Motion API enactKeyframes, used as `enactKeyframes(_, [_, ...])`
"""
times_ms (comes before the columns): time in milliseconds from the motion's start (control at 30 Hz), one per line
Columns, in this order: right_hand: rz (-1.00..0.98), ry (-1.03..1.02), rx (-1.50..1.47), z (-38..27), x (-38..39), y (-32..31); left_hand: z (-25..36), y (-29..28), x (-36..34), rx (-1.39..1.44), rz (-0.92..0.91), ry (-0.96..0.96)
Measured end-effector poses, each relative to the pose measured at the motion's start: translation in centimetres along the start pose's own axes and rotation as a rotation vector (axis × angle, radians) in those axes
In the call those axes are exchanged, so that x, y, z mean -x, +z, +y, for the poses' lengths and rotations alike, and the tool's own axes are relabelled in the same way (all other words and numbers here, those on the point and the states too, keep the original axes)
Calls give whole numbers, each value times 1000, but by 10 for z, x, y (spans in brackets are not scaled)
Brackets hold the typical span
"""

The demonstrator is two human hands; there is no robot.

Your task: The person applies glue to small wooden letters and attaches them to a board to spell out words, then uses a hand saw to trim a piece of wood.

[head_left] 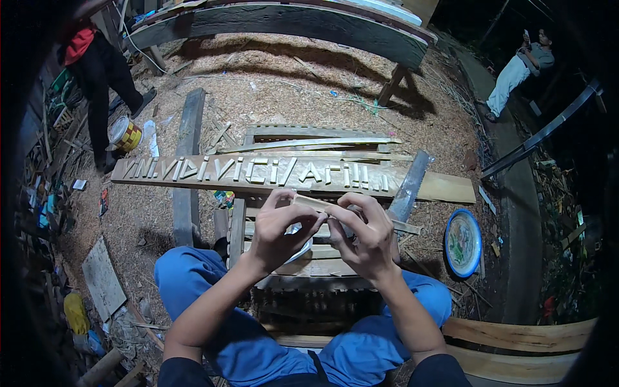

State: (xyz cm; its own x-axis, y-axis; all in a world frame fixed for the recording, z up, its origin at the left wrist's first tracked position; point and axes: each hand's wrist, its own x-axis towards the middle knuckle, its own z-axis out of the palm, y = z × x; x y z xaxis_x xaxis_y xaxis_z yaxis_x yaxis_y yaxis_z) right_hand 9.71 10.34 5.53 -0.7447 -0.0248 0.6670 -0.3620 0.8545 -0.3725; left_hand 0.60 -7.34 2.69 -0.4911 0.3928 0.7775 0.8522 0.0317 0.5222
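Note:
Between my two hands is a short, pale wood strip, held up above my lap. Its left end sits in the fingers of my left hand. My right hand grips the other end of the wood strip, fingers bent and fingertips close to the left ones. Just beyond my hands a long wooden plank lies crosswise, with raised letters made of small wood pieces along its face. Below my hands, a white rounded thing is partly hidden by them.
Two dark beams support the plank. A blue-rimmed basin stands at right, a yellow-and-red bucket at left. Behind is a heavy timber bench. One person stands far left, another far right. Wood shavings cover the ground.

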Motion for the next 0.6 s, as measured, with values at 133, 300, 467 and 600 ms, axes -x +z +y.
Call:
enactKeyframes(133, [16, -44, 21, -1, -2, -1, 0, -1, -2, -53, 4, 41])
enactKeyframes(300, [50, -71, 31, 0, -1, -1, -1, -2, -2, -79, 4, 105])
enactKeyframes(467, [83, -99, 21, 2, -1, 3, -4, -3, 0, -91, -21, 114])
enactKeyframes(600, [94, -64, -21, -4, -2, 5, -6, -3, 3, -105, -48, 115])
